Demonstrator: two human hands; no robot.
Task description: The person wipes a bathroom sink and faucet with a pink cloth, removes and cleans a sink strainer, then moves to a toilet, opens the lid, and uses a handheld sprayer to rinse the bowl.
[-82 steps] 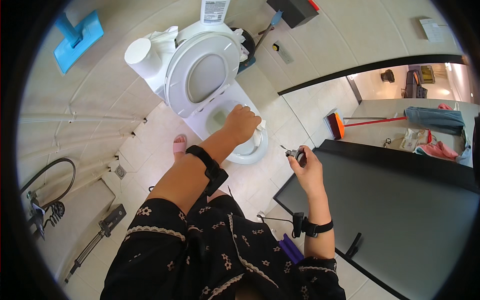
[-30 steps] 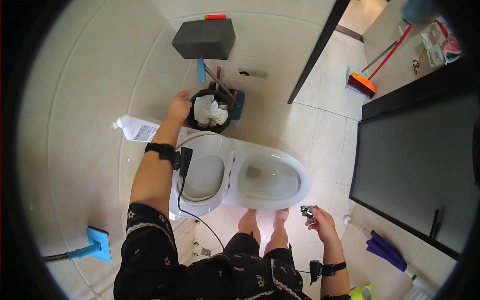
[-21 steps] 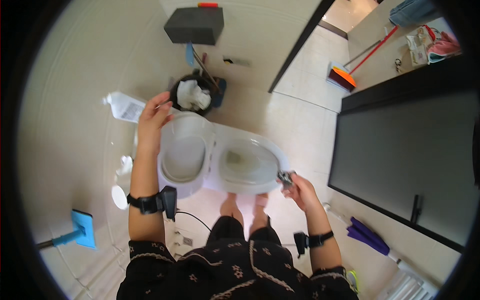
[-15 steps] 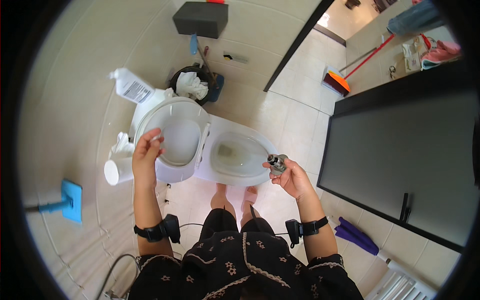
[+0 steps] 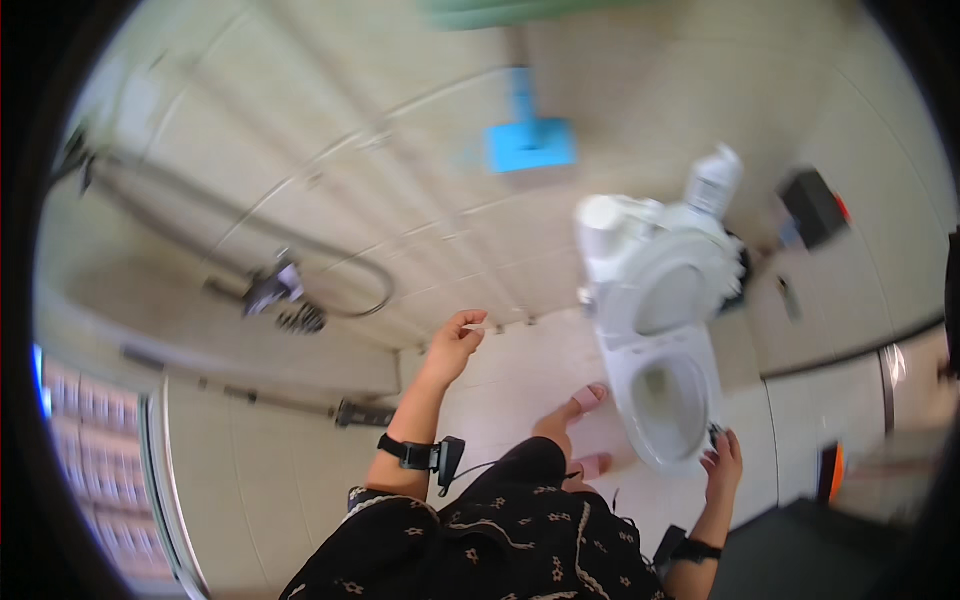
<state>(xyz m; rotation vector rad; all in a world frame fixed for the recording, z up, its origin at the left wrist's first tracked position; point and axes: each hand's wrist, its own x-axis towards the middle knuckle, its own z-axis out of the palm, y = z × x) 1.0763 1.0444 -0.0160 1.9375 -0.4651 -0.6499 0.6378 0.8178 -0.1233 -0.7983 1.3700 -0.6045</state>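
Note:
My right hand [image 5: 724, 465] is beside the front right rim of the white toilet [image 5: 622, 395], fingers closed on a small shiny metal fitting [image 5: 716, 432]. Only a dark, blurred bit of that fitting shows past the fingertips. Off to the left of the toilet, my left hand [image 5: 456, 348] hangs in the air over the floor by the wall. Its fingers are bent with a gap to the thumb, and I see nothing between them. The toilet lid is raised, and the bowl can be seen into.
A white bottle [image 5: 714, 182] and a white cylinder [image 5: 602, 222] stand on the toilet tank. A blue squeegee-like tool [image 5: 530, 145] hangs on the wall. Left are a shower mixer [image 5: 272, 285] with its hose and a window [image 5: 105, 455]. A dark box [image 5: 814, 208] is mounted at right.
My view has swung left toward the shower wall and window, so the toilet now appears at the right. My right hand keeps the metal fitting; my left hand has moved away from the toilet lid.

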